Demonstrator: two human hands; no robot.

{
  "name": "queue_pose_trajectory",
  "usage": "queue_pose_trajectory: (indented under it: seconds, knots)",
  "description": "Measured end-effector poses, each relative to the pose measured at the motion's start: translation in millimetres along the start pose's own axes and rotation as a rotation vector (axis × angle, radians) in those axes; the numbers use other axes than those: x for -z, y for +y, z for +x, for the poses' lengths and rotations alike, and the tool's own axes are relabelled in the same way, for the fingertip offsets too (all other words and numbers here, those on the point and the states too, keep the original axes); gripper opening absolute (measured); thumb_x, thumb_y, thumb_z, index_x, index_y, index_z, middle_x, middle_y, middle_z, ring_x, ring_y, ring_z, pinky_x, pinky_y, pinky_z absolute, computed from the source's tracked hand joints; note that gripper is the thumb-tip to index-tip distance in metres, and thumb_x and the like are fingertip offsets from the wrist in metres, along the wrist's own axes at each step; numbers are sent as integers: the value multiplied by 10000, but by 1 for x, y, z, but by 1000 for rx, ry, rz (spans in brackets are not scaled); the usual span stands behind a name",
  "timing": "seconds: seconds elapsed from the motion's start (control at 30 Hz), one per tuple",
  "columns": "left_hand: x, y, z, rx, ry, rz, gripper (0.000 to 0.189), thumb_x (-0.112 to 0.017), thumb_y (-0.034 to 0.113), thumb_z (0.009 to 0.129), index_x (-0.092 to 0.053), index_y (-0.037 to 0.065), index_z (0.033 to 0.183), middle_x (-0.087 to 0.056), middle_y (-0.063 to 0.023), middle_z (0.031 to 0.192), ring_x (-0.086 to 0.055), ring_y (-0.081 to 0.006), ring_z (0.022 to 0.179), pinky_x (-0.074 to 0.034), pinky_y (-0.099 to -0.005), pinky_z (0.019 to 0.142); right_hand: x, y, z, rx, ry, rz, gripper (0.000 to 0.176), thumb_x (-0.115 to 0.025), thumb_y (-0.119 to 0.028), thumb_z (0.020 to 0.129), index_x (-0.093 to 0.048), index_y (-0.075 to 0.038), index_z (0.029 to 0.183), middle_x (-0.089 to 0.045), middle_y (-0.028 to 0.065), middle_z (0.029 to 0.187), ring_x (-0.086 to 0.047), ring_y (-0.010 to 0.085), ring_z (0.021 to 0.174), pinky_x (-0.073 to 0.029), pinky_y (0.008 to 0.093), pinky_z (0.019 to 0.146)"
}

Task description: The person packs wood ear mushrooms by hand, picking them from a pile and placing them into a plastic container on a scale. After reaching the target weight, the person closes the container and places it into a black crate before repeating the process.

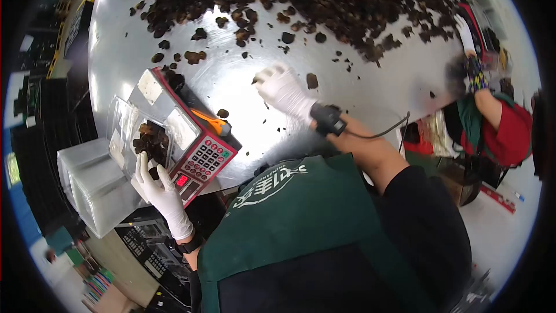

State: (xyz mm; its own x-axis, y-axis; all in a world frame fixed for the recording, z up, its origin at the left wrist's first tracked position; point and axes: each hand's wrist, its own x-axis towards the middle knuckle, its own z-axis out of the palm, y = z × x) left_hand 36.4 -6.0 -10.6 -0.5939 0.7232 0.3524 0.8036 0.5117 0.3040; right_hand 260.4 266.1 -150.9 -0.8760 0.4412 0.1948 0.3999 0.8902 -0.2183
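Observation:
A white glove covers my left hand (156, 191), which is at the near edge of a clear plastic box (119, 148). Its thumb and fingers curve around a dark piece that looks like dried fungus (153, 173). Inside the box lie more dark fungus pieces (152, 139). The box rests on a red and grey digital scale (200, 159) with lit red digits. My right hand (282, 88), also gloved, hovers over the metal table with fingers curled. A small dark bit shows at its fingertips, partly hidden.
A large heap of dark fungus (301, 0) covers the far side of the metal table (359, 87). An orange cutter (211, 120) lies on the scale. Stacked clear boxes (98, 191) stand at left. At right, a co-worker's gloved hand (465, 32) is beside another scale.

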Motion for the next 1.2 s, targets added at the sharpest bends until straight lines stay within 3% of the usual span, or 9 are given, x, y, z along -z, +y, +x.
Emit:
queue_pose_trajectory:
  seconds: [0.43,0.57,0.6,0.7,0.77,0.8,0.83,0.93,1.2]
  knots:
    - [-2,-15,0,-72,-44,-42,373,-569,73,972,-578,15,1340,-583,-155,1351,-545,-317,1249,-410,-398,1052,101,66,-274,-659,342,-46,86,-710,-93,761,-649,-71,818,-644,110,991,-593,335,977,-497,447,825]
    - [1,-12,-3,-59,-17,-25,408,-605,70,940,-577,24,1344,-584,-147,1350,-542,-320,1245,-399,-410,1063,126,63,-334,-828,104,-354,155,-754,-199,755,-704,-94,857,-639,120,1178,-562,316,1132,-383,511,1061]
    - [1,-13,-4,-59,0,-13,443,-623,46,910,-577,34,1350,-581,-154,1352,-538,-333,1238,-394,-427,1063,131,59,-332,-884,129,-372,199,-757,-246,761,-725,-103,895,-622,115,1246,-539,303,1184,-295,528,1133]
    - [3,-1,-9,-63,91,-56,474,-628,21,887,-571,37,1358,-567,-175,1362,-532,-350,1232,-393,-440,1060,136,46,-260,-751,349,-346,233,-734,-215,761,-720,-103,966,-611,150,1266,-548,323,1190,-394,486,1039]
    - [5,-1,-11,-93,105,-32,513,-633,6,866,-548,20,1372,-543,-196,1377,-512,-374,1242,-383,-457,1071,113,10,-178,-607,361,12,308,-699,-156,760,-692,-79,1058,-612,175,1252,-551,345,1189,-422,465,994]
    - [7,2,-11,-90,115,-44,522,-631,1,865,-540,19,1378,-541,-198,1379,-509,-378,1243,-382,-460,1070,79,-3,-152,-402,342,56,426,-660,-123,767,-640,-58,1188,-582,183,1309,-531,357,1210,-413,451,1030]
    - [8,5,-13,-86,124,-59,531,-630,-4,863,-532,17,1384,-539,-199,1380,-505,-382,1245,-381,-463,1069,61,-29,-119,-459,122,301,547,-639,-111,774,-569,-53,1314,-516,183,1413,-489,353,1281,-372,435,1104]
    - [18,12,-21,-31,115,-109,512,-612,-16,888,-519,4,1391,-494,-206,1417,-467,-382,1310,-355,-465,1109,-1,-77,-56,-20,-95,166,617,-571,-284,916,-426,-80,1480,-366,146,1571,-301,276,1474,-226,502,1204]
    - [28,3,-43,6,46,-105,547,-580,-49,911,-462,0,1442,-450,-181,1459,-420,-327,1388,-337,-420,1144,-29,-40,61,-248,-25,-47,559,-418,-335,1016,-363,-124,1531,-319,76,1612,-248,233,1501,-182,533,1212]
